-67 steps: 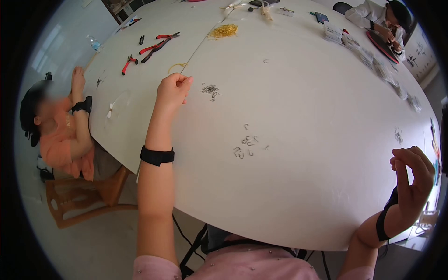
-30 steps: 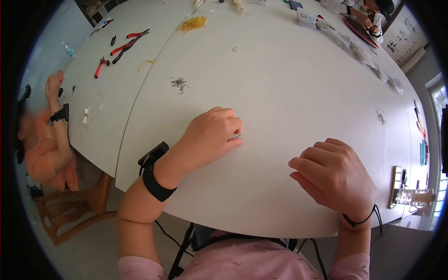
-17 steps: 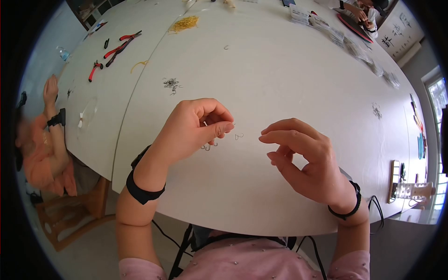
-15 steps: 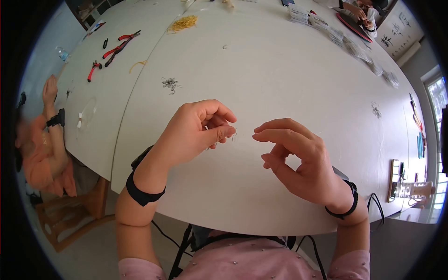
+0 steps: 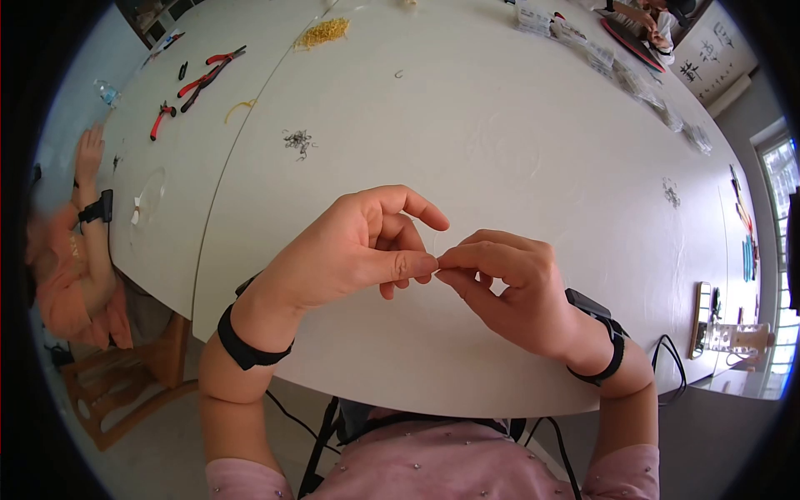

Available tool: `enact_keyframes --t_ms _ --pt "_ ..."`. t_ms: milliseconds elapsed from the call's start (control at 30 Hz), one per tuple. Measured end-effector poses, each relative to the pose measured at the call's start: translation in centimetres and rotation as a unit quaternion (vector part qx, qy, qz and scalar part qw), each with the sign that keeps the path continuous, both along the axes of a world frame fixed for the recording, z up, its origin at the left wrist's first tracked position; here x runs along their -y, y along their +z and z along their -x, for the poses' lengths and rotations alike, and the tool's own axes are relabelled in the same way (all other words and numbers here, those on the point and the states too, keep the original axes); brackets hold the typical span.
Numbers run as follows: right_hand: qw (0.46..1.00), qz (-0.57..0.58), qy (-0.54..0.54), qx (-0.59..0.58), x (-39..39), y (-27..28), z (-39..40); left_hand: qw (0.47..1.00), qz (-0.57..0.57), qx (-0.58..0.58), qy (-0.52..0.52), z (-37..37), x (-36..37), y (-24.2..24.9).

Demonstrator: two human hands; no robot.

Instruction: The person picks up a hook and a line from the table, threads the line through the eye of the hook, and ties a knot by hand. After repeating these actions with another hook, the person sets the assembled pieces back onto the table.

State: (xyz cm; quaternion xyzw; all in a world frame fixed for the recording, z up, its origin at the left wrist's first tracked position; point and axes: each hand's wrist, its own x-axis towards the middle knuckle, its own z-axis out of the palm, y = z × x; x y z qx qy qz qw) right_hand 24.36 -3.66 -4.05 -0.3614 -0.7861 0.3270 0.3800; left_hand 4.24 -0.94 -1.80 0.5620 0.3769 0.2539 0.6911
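Observation:
Near the table's front edge, my left hand [image 5: 375, 246] pinches with thumb and fingers, its index finger raised above. My right hand [image 5: 508, 279] touches it at the fingertips, thumb and index finger pressed together. A thin pale strand [image 5: 435, 240] rises from between the fingertips. Whatever else lies in the pinch is too small to make out. Beyond my left hand, a small pile of dark wire-like hooks [image 5: 298, 144] lies on the white table [image 5: 400, 350]. One single hook [image 5: 398, 74] rests farther back.
Red-handled pliers [image 5: 208, 79], smaller pliers [image 5: 162, 121] and a yellow pile [image 5: 323, 33] lie at the back left. Plastic packets [image 5: 617, 67] line the back right. A phone [image 5: 702, 321] lies right. A co-worker [image 5: 75, 267] sits left, another person [image 5: 646, 21] at the far right.
My right hand has moved left and closed its fingers, and now meets my left hand. The left hand has shifted slightly right and down. The view has shifted slightly.

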Motion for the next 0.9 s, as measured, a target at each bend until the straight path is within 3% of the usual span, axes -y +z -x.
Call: enact_keyframes --t_ms 133,233,267,300,433,900 --pt "0.999 0.029 0.007 0.017 0.1 0.7 -0.2 1.000 0.010 -0.005 0.015 -0.2 0.0 0.3" --pt "0.995 0.079 -0.025 -0.057 -0.5 1.6 -0.9 0.990 -0.081 -0.061 0.095 0.2 -0.5 -0.7" --pt "0.985 0.136 -0.034 -0.101 -0.5 2.2 -1.2 0.941 -0.257 -0.171 0.138 0.4 -1.0 -1.9" --pt "0.970 0.191 -0.043 -0.143 -0.5 3.0 -1.4 0.847 -0.421 -0.274 0.175 0.5 -1.3 -2.5" --pt "0.951 0.237 -0.043 -0.192 -0.5 3.9 -1.9 0.881 -0.361 -0.300 0.059 -0.1 -1.1 -3.2" --pt "0.949 0.174 -0.064 -0.256 -0.1 6.6 -4.3 0.864 -0.389 -0.318 0.022 0.0 -1.5 -4.5"
